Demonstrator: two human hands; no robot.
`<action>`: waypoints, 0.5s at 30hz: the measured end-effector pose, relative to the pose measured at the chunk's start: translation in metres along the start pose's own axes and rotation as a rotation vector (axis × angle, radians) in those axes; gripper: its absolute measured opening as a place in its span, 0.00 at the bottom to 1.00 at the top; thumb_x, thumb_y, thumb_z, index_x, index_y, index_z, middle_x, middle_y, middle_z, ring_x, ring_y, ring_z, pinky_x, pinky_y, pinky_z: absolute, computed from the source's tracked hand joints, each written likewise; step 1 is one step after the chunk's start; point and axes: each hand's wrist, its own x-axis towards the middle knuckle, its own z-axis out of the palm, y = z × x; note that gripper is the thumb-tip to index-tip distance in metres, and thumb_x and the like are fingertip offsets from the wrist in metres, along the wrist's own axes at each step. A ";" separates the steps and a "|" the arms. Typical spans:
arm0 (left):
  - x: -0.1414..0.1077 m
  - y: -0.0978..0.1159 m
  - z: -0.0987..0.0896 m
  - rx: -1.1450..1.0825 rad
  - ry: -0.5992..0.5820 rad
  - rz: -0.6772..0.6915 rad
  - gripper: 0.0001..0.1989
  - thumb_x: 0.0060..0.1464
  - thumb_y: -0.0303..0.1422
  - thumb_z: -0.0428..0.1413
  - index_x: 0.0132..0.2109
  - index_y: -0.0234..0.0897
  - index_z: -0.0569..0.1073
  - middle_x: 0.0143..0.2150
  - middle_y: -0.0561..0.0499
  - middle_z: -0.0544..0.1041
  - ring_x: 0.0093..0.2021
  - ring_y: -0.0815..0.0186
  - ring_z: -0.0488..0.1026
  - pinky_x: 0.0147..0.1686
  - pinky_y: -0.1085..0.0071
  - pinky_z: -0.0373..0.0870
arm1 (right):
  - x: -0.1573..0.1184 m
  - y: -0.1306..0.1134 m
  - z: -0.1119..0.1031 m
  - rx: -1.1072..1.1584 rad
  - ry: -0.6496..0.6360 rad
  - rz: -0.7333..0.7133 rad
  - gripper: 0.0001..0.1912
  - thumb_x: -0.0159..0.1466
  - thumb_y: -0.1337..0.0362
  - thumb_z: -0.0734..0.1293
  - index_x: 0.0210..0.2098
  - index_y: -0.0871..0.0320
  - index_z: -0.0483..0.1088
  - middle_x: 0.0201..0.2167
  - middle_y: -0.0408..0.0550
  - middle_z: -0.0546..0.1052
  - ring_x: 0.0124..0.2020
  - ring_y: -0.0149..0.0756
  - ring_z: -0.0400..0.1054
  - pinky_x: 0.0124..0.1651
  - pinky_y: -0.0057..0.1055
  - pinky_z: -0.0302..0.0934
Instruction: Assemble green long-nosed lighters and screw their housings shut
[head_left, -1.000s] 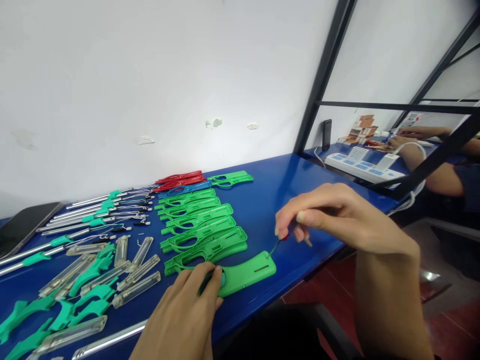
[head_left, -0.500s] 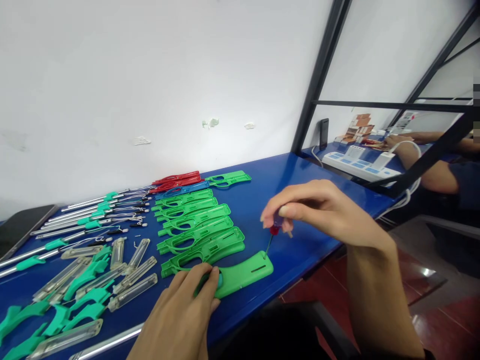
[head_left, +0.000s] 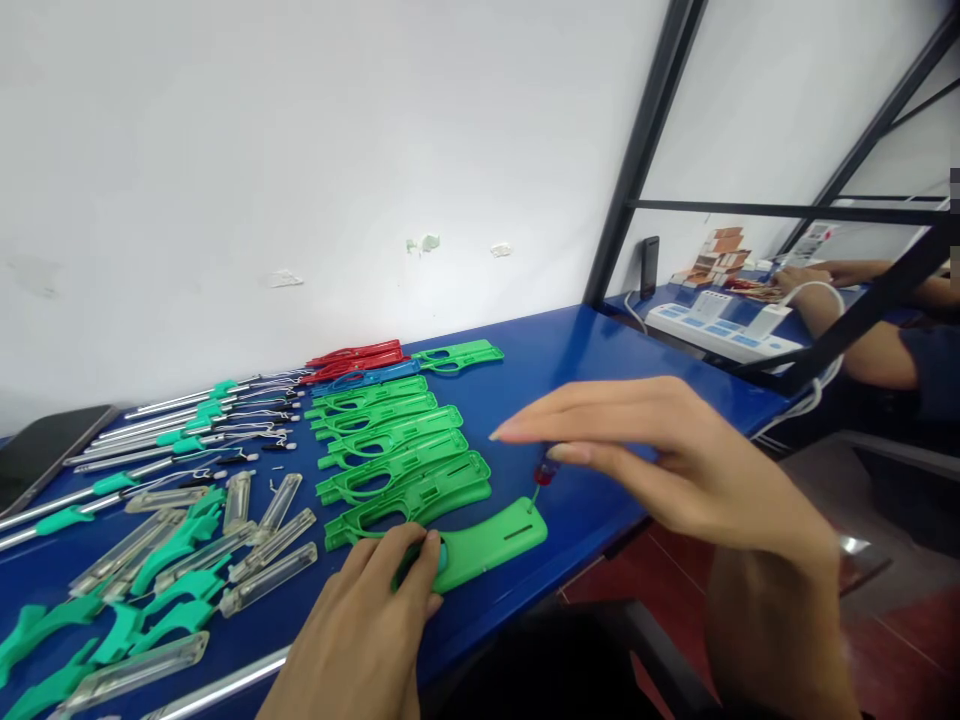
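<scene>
My left hand [head_left: 367,610] holds a green lighter body [head_left: 487,545] down near the table's front edge, its fingers closed around the trigger end. A small screwdriver [head_left: 544,468] with a red and purple handle stands slightly tilted, its tip at the hole in the far end of that body. My right hand [head_left: 660,460] has the handle between the thumb and the straightened fingers; the fingers hide the handle's top. Beside my left hand lies a row of green lighter half shells [head_left: 397,465], with a blue shell [head_left: 375,377] and red shells [head_left: 356,355] behind.
Clear fuel tanks [head_left: 270,580] and teal triggers [head_left: 176,610] lie loose at the left. Metal lighter tubes with wires [head_left: 165,435] and a dark phone [head_left: 52,450] are further back. A black metal frame [head_left: 637,160] and power strip [head_left: 720,330] stand right; another person's arms [head_left: 862,330] show beyond.
My right hand's fingers have straightened and moved forward over the screwdriver handle, and the wrist has shifted right. My left hand and the lighter body stay in place.
</scene>
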 end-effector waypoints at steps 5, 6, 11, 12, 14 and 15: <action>-0.001 -0.001 0.000 -0.012 -0.017 0.005 0.25 0.66 0.21 0.47 0.60 0.38 0.82 0.57 0.45 0.85 0.52 0.54 0.86 0.46 0.64 0.86 | 0.005 0.008 -0.003 0.002 0.080 0.028 0.05 0.76 0.65 0.73 0.45 0.53 0.84 0.39 0.41 0.86 0.38 0.32 0.79 0.44 0.27 0.71; -0.001 -0.001 0.000 -0.014 -0.014 -0.001 0.25 0.66 0.21 0.47 0.61 0.39 0.81 0.58 0.45 0.85 0.53 0.54 0.85 0.47 0.64 0.86 | 0.007 0.010 -0.003 -0.037 0.096 0.026 0.05 0.74 0.63 0.74 0.41 0.53 0.84 0.36 0.41 0.85 0.36 0.31 0.78 0.41 0.27 0.69; 0.001 -0.001 0.002 -0.018 0.041 0.004 0.23 0.67 0.22 0.48 0.60 0.38 0.82 0.56 0.45 0.85 0.53 0.56 0.85 0.51 0.66 0.84 | 0.004 0.014 -0.007 -0.171 0.127 0.047 0.07 0.75 0.59 0.74 0.41 0.53 0.85 0.33 0.41 0.80 0.33 0.29 0.72 0.39 0.27 0.65; 0.000 -0.002 0.003 -0.017 0.042 0.004 0.23 0.67 0.22 0.48 0.60 0.38 0.82 0.56 0.45 0.85 0.52 0.56 0.85 0.51 0.67 0.84 | 0.001 0.013 -0.009 -0.145 0.103 0.053 0.08 0.77 0.60 0.72 0.46 0.52 0.86 0.38 0.43 0.82 0.37 0.30 0.75 0.43 0.27 0.67; -0.001 -0.002 0.004 -0.013 0.036 0.000 0.23 0.67 0.23 0.48 0.60 0.39 0.82 0.56 0.46 0.85 0.51 0.56 0.85 0.49 0.67 0.84 | -0.004 0.011 -0.013 -0.046 0.034 0.036 0.13 0.80 0.63 0.67 0.56 0.50 0.83 0.48 0.45 0.85 0.47 0.33 0.79 0.52 0.29 0.70; -0.002 -0.002 0.004 -0.010 0.028 0.001 0.23 0.67 0.23 0.48 0.61 0.40 0.81 0.56 0.46 0.85 0.51 0.56 0.85 0.48 0.66 0.85 | -0.005 0.010 -0.014 0.006 0.004 0.018 0.16 0.81 0.66 0.65 0.60 0.51 0.81 0.52 0.46 0.85 0.49 0.34 0.80 0.54 0.30 0.71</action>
